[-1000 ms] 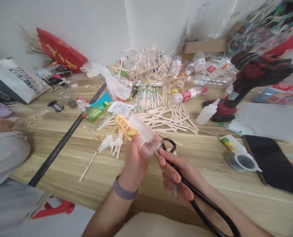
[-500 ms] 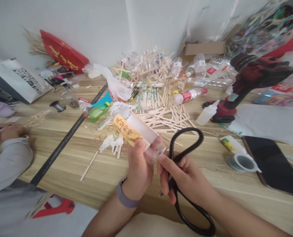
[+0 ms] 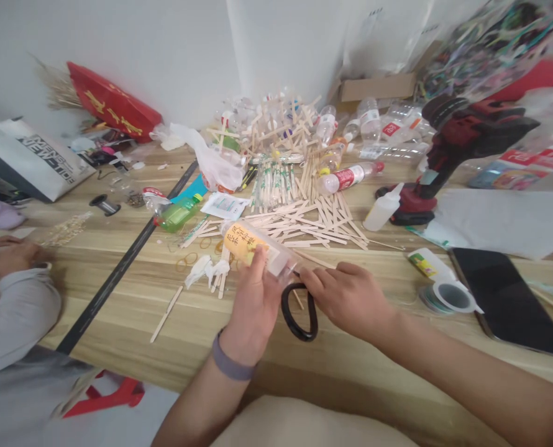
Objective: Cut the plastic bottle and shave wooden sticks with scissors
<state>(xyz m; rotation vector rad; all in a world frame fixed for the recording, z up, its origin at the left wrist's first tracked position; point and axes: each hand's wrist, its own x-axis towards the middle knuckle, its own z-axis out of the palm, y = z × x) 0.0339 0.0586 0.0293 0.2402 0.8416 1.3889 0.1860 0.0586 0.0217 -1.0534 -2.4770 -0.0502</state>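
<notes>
A clear plastic bottle (image 3: 279, 256) with a yellow-orange label lies tilted in my left hand (image 3: 254, 304), thumb along the label and fingers wrapped underneath. My right hand (image 3: 351, 298) is closed around black-handled scissors (image 3: 299, 332) at the bottle's near right end. One black handle loop hangs below my right fingers. The other loop is mostly hidden by the hand. The blades are hard to make out, but a dark tip seems to touch the bottle's end. Beyond the bottle lie many flat wooden sticks (image 3: 314, 226).
At the right are a phone (image 3: 509, 298), a tape roll (image 3: 451, 297), a white glue bottle (image 3: 383, 210) and a red-black power drill (image 3: 453, 161). A green bottle (image 3: 179, 214) and a wire spool (image 3: 104, 205) lie left. Another person's sleeve (image 3: 20, 307) rests at the far left.
My right hand has turned over, palm now downward, and swung the scissors so their loops point lower. The bottle has tipped closer to level and dropped slightly away from me.
</notes>
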